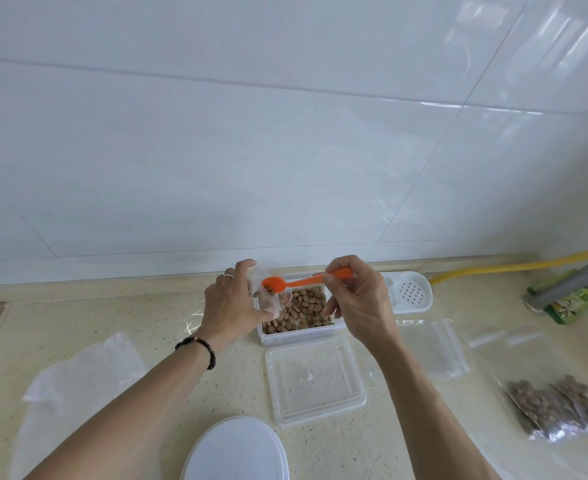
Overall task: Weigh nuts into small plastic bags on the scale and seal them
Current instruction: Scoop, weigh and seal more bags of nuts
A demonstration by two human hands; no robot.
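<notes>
Clear plastic lid (315, 381) lies low in the frame on the speckled surface (237, 375). Beyond it, at centre, the nut container (297, 311). Above it the left hand (231, 303) pinches a small bag (266, 289) open; the right hand (358, 299) pinches an orange spoon (303, 281), tipped into the bag's mouth.

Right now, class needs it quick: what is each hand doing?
Left hand: holding a small clear bag open above the nut container.
Right hand: pinching the orange spoon, its bowl at the bag's mouth.
</notes>
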